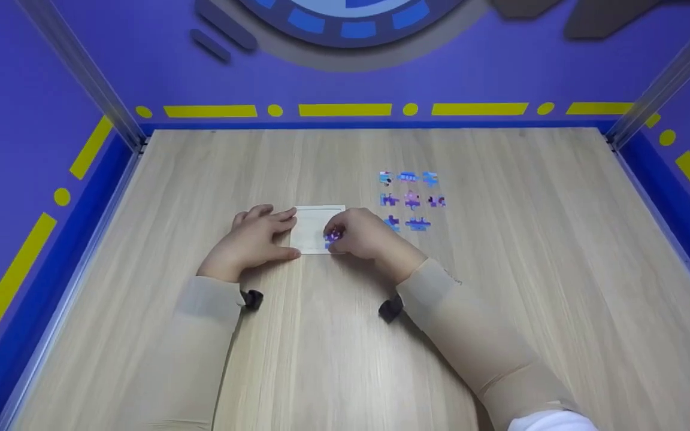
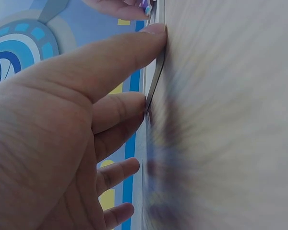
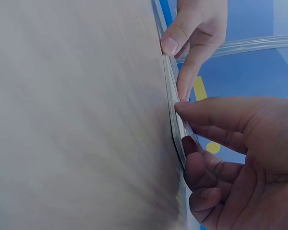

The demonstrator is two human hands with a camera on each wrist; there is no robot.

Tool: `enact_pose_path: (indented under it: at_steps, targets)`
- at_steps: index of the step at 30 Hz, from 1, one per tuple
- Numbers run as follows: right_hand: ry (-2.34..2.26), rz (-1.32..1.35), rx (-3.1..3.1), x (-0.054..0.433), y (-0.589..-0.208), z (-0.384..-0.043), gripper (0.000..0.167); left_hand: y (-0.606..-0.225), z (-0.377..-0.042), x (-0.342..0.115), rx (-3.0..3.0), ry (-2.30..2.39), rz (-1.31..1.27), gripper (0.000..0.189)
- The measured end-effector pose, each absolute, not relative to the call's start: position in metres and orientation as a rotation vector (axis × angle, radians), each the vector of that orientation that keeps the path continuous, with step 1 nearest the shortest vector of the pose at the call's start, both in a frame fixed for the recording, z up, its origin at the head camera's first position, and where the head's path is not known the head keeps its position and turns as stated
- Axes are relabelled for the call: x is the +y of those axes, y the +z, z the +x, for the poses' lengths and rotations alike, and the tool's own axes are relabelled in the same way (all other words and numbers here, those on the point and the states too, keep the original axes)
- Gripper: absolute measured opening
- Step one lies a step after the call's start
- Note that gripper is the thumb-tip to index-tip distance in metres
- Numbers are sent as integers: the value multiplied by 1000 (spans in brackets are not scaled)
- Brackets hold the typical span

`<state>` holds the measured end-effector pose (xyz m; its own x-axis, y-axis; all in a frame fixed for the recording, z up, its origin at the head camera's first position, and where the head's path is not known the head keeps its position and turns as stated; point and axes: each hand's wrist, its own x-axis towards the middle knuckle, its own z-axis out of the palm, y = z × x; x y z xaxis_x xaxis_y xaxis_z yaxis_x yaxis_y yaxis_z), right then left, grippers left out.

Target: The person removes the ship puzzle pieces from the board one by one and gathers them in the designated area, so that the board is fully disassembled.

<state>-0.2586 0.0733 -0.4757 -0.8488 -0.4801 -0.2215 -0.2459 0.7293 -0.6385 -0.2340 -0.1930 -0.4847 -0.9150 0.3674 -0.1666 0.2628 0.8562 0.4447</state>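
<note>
A small white puzzle tray (image 1: pixel 309 230) lies flat on the table. My left hand (image 1: pixel 255 239) is spread at its left side. The thumb touches the near left corner and a fingertip rests at the far left corner, the other fingers apart. Over the tray's right part, my right hand (image 1: pixel 360 234) pinches a purple and blue jigsaw piece (image 1: pixel 333 236) between thumb and fingers, low against the tray surface. Fingers partly hide that piece. In the right wrist view, the right thumb (image 3: pixel 197 112) is right at the tray's edge.
Several loose jigsaw pieces (image 1: pixel 411 200) lie in rows right of the tray, beyond the right hand; the right hand's knuckles come close to the nearest row. Blue panels (image 1: pixel 345 84) wall the wooden table (image 1: pixel 333 359) at the back and sides.
</note>
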Motion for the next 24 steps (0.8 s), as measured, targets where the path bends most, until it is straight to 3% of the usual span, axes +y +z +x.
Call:
enact_pose_path:
  at_steps: [16,24]
  targets:
    - [-1221,-616,2433,82,-475,-272,32,-479,-235,-192,2766,602,447,86]
    - [-1524,-513,2153,95,-467,-271,36,-481,-233,-193,2743,619,421,88]
